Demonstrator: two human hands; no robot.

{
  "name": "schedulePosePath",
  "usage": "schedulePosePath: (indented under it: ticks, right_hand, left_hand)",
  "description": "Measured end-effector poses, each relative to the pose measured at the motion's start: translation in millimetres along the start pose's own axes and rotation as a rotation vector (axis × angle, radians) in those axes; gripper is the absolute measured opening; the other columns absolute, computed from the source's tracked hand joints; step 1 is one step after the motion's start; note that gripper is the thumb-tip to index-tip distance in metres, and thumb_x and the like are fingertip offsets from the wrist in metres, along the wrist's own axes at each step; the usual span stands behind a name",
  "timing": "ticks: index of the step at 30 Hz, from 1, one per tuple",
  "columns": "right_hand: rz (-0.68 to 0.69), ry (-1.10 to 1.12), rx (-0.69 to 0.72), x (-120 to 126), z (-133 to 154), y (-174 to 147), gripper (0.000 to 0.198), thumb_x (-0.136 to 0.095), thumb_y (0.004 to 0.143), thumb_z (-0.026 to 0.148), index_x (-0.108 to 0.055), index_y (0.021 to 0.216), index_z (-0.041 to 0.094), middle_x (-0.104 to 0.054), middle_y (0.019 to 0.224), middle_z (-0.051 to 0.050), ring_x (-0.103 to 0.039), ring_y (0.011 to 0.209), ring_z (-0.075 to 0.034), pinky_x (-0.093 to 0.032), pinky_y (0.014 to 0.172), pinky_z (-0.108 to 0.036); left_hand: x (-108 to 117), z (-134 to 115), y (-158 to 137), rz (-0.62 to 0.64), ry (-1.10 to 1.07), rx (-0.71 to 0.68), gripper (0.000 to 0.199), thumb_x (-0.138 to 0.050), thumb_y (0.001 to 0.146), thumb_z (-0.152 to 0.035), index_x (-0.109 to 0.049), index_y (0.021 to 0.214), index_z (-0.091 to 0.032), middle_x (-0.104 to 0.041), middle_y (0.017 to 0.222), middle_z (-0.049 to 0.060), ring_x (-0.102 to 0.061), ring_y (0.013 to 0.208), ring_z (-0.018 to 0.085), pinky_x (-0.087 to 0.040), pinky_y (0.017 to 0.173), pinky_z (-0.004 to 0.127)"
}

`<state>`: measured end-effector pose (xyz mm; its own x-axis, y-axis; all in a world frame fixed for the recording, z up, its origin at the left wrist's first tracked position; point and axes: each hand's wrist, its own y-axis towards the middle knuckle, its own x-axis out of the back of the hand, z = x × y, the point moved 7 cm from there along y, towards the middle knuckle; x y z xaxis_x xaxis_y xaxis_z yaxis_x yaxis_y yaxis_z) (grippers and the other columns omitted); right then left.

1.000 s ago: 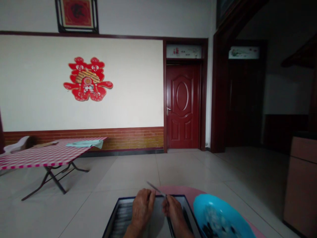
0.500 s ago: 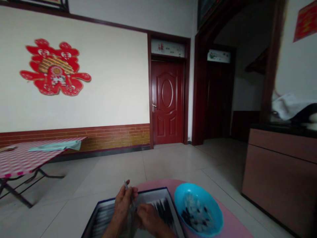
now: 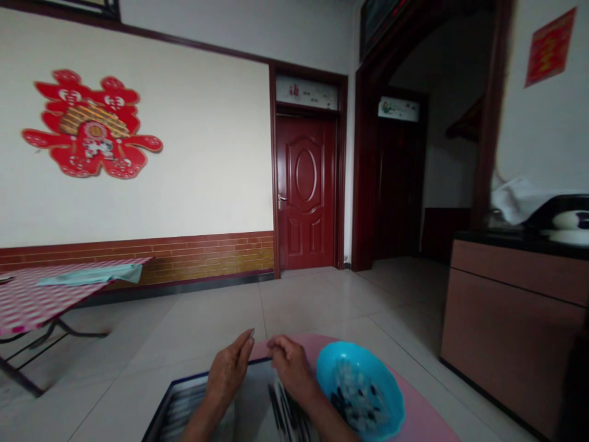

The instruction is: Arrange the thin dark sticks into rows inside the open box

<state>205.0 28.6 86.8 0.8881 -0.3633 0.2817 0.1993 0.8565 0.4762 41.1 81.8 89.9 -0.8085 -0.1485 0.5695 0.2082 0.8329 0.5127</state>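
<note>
Wall ornament [image 3: 94,147]: red and gold, cut in the shape of a double-happiness character.
Door transom [image 3: 307,93]: one red character at its left, apparently 福; the small dark marks beside it are too small to read.
Red poster [image 3: 551,48]: gold character, too blurred to make out.
Picture frame [image 3: 87,5]: cut off by the top edge, only its lower border showing.
Archway: deep in shadow, details beyond it lost.
Left hand [image 3: 227,371]: apart from the right, thumb and forefinger pinched on a thin piece [image 3: 251,333]; only its pale tip shows above them.
Right hand [image 3: 292,366]: fingers curled together near the left; whether they grip anything, I cannot tell.
Tray [image 3: 252,399]: under both hands, blue-rimmed, near end out of view.
Dark rods [image 3: 286,408]: slender, pen-like, in the tray, partly behind the right forearm.
Pale rods [image 3: 181,408]: blurred, at the tray's left.
Blue bowl [image 3: 338,351]: just right of the tray, holding clear and black bits [image 3: 356,393], too blurred to identify.
</note>
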Motion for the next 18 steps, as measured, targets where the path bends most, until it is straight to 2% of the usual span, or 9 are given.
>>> schedulePosePath:
  ticks: [3, 6, 8, 10, 11, 13, 16, 18]
  right_hand:
    - [-0.063, -0.121, -0.047, 60.6, -12.2, 8.3, 0.024, -0.049, 0.073, 0.03, -0.069, 0.083, 0.02, -0.071, 0.077, -0.003, -0.064, 0.073, -0.018, -0.05, 0.071, -0.029]
    - [-0.11, -0.179, -0.099, 120.3, -38.9, -1.0, 0.022, -0.052, 0.066, 0.033, -0.069, 0.07, 0.02, -0.072, 0.073, -0.006, -0.065, 0.074, -0.022, -0.05, 0.075, -0.034]
    - [-0.149, -0.208, -0.141, 148.2, -57.5, -11.2, 0.024, -0.052, 0.065, 0.035, -0.069, 0.07, 0.02, -0.072, 0.071, -0.007, -0.065, 0.073, -0.025, -0.05, 0.075, -0.038]
    - [-0.195, -0.223, -0.176, 160.4, -69.4, -19.4, 0.026, -0.053, 0.065, 0.039, -0.069, 0.073, 0.02, -0.072, 0.07, -0.007, -0.065, 0.068, -0.024, -0.051, 0.071, -0.037]
    - [-0.2, -0.215, -0.178, 158.6, -71.0, -21.6, 0.026, -0.054, 0.066, 0.039, -0.069, 0.074, 0.02, -0.072, 0.07, -0.007, -0.065, 0.067, -0.024, -0.051, 0.069, -0.036]
    - [-0.163, -0.182, -0.143, 140.2, -64.7, -21.4, 0.026, -0.054, 0.069, 0.039, -0.069, 0.077, 0.02, -0.072, 0.072, -0.006, -0.065, 0.068, -0.022, -0.051, 0.067, -0.033]
    - [-0.022, -0.159, -0.035, 88.8, -42.5, -14.3, 0.023, -0.051, 0.075, 0.032, -0.07, 0.08, 0.019, -0.074, 0.078, -0.006, -0.066, 0.074, -0.02, -0.051, 0.07, -0.029]
    - [0.077, -0.221, 0.002, 51.8, -33.1, -10.2, 0.023, -0.049, 0.075, 0.022, -0.071, 0.08, 0.019, -0.075, 0.081, -0.005, -0.067, 0.077, -0.018, -0.05, 0.073, -0.027]
  left_hand:
    - [-2.4, -5.5, -10.6, 0.078, 0.251, -0.062, 0.04, -0.038, 0.093, -0.044, -0.067, 0.115, -0.027, -0.075, 0.098, 0.006, -0.07, 0.089, 0.025, -0.049, 0.077, 0.031]
    - [-4.4, -7.7, -17.6, 0.172, 0.391, -0.121, 0.036, -0.036, 0.097, -0.04, -0.066, 0.114, -0.028, -0.074, 0.103, 0.006, -0.069, 0.093, 0.025, -0.049, 0.077, 0.031]
    - [-4.9, -9.3, -18.1, 0.217, 0.45, -0.142, 0.035, -0.035, 0.098, -0.038, -0.065, 0.114, -0.028, -0.074, 0.102, 0.006, -0.069, 0.092, 0.025, -0.049, 0.075, 0.03]
    - [-5.7, -10.6, -16.9, 0.24, 0.488, -0.141, 0.034, -0.036, 0.098, -0.037, -0.065, 0.114, -0.027, -0.074, 0.102, 0.007, -0.069, 0.092, 0.024, -0.049, 0.074, 0.029]
    - [-6.8, -11.3, -16.5, 0.249, 0.499, -0.14, 0.033, -0.036, 0.099, -0.037, -0.064, 0.114, -0.027, -0.074, 0.102, 0.007, -0.069, 0.092, 0.024, -0.049, 0.074, 0.029]
    - [-10.0, -12.5, -17.0, 0.26, 0.515, -0.147, 0.033, -0.036, 0.099, -0.037, -0.064, 0.114, -0.028, -0.073, 0.104, 0.006, -0.069, 0.094, 0.023, -0.049, 0.074, 0.027]
    - [-15.8, -11.6, -21.0, 0.283, 0.545, -0.164, 0.033, -0.035, 0.1, -0.037, -0.063, 0.114, -0.028, -0.073, 0.102, 0.005, -0.069, 0.092, 0.021, -0.049, 0.073, 0.026]
    - [-18.7, -8.2, -23.9, 0.301, 0.572, -0.158, 0.033, -0.034, 0.1, -0.036, -0.062, 0.115, -0.028, -0.073, 0.1, 0.006, -0.07, 0.09, 0.021, -0.049, 0.072, 0.026]
